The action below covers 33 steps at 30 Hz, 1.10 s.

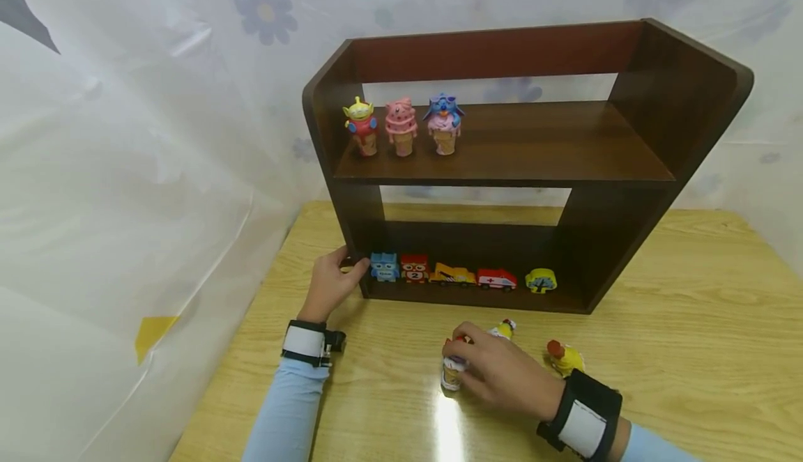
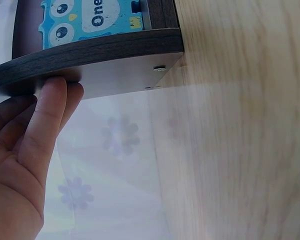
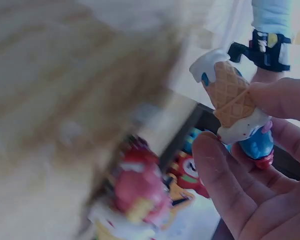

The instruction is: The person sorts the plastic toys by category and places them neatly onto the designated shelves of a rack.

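My left hand (image 1: 332,284) grips the left side panel of a dark brown two-tier shelf (image 1: 495,182); in the left wrist view its fingers (image 2: 47,117) lie against the panel's outer face. Low over the table, in front of the shelf, my right hand (image 1: 505,371) holds an ice-cream-cone figurine (image 3: 235,97) between thumb and fingers. This figurine has a waffle cone with white drips and a blue and red top, tipped downward in the right wrist view. Beside that hand lie a yellow and white figurine (image 1: 504,329) and a yellow figurine with a red-brown end (image 1: 567,359).
Three cone figurines, the middle one pink (image 1: 401,126), stand on the upper tier's left. Along the lower tier are a blue owl block (image 1: 385,267), a red owl block (image 1: 415,267), a yellow truck (image 1: 453,274), an ambulance (image 1: 497,279) and a tree block (image 1: 541,280).
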Each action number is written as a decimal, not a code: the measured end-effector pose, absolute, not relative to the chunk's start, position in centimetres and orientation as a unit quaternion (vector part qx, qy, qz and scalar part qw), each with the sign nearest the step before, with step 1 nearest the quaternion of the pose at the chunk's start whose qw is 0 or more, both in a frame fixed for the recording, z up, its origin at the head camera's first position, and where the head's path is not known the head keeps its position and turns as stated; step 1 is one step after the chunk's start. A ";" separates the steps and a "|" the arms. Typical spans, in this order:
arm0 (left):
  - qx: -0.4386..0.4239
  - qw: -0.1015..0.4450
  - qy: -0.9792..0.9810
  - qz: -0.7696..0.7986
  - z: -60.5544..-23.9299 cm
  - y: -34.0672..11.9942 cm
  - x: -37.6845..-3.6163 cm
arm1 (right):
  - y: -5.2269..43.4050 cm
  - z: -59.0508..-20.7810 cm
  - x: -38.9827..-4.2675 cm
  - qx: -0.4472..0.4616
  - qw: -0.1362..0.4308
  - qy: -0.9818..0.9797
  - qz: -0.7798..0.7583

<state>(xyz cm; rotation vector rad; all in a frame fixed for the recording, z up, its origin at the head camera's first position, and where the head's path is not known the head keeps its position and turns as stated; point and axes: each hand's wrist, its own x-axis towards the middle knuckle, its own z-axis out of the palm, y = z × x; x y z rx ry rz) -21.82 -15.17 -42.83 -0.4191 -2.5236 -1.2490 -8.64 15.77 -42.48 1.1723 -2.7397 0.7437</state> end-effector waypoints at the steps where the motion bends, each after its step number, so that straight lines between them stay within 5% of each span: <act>1: -0.145 0.146 -0.877 -0.434 -42.8 -15.2 -21.8 | 15.8 -42.2 -8.7 0.382 0.043 -0.890 0.246; 11: -0.146 0.148 -0.878 -0.431 -42.9 -14.9 -21.5 | 17.1 -36.3 -9.6 0.398 0.169 -0.863 0.261; 24: -0.145 0.143 -0.879 -0.432 -42.6 -15.3 -21.9 | 19.3 -23.3 -11.8 0.374 0.310 -0.841 0.238; 33: -0.147 0.141 -0.876 -0.436 -42.6 -15.0 -21.5 | 19.6 -18.2 -14.4 0.352 0.342 -0.846 0.209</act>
